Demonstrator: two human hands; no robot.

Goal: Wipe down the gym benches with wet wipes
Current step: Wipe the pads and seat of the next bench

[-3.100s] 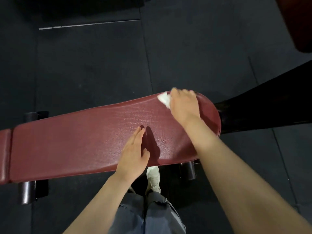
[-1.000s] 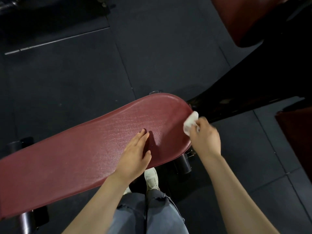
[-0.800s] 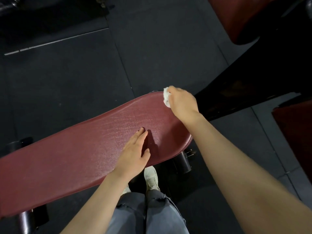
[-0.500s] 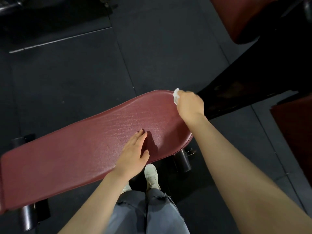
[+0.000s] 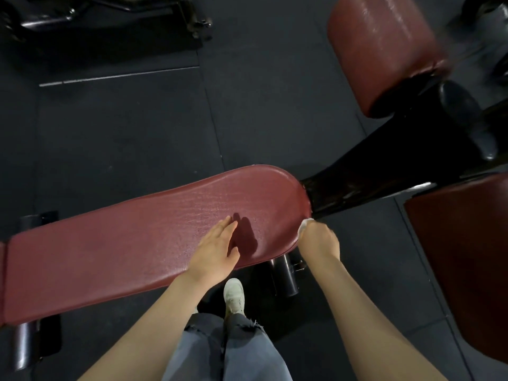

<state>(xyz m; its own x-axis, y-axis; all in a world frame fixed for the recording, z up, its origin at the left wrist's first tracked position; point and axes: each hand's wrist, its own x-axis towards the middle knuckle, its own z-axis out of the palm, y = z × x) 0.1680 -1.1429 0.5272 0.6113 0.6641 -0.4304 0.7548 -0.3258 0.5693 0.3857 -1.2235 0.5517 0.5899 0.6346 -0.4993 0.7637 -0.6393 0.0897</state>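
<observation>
Right hand (image 5: pixel 319 241) curled around a small wad of wipe (image 5: pixel 304 227), pressed against the rounded end edge of the bench (image 5: pixel 137 243), just beside where the black frame (image 5: pixel 384 171) meets the pad. Only a sliver of white poking out past the knuckles, so hard to tell how much cloth is actually touching vinyl. Left hand (image 5: pixel 217 250) flat on top of the pad, fingers straight and close together, holding nothing, just bracing. Biggest risk here, probably: bunched-up wipe means tiny contact patch, so easy to skip strips along the rim and leave the underside lip untouched. Also easy to snag the wad on the seam or hardware where frame joins pad, tearing it or dragging grime back onto clean vinyl. Knuckles close to that metal too, so a fast swipe could mean a scrape. Palm resting on a possibly damp surface could slip and could leave a fresh print. Whole left stretch of the pad likely needs another pass, plus the other red pads (image 5: pixel 382 50) nearby.
</observation>
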